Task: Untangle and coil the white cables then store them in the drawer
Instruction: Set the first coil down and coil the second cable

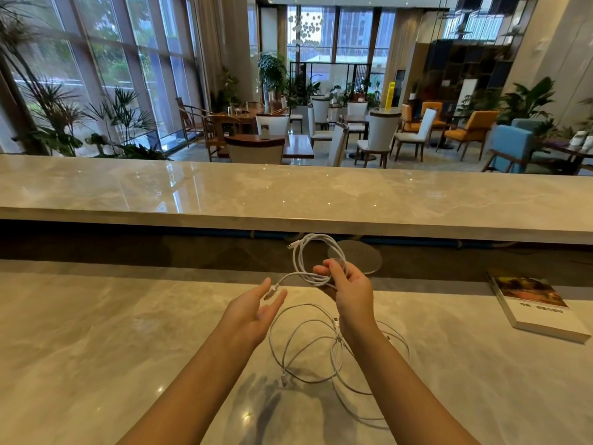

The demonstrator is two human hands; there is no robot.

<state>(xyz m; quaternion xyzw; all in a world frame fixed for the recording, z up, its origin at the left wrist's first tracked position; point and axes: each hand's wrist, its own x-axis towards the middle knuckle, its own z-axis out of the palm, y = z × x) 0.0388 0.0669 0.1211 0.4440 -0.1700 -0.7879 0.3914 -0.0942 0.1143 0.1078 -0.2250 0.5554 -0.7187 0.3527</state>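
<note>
- The coiled white cable (307,252) is held up above the counter (96,348), its loops gathered in the right hand (348,290), whose fingers and thumb curl round the bundle.
- Its free plug (269,294) hangs at the left hand (256,311), which is palm up with relaxed, nearly straight fingers; I cannot tell if they touch.
- A loose white cable (308,351) lies tangled on the counter below both hands.
- A book (536,311) lies well to the right.

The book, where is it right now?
In the head view, the book lies on the near marble counter at far right, right of the right hand holding the coiled cable.
</note>
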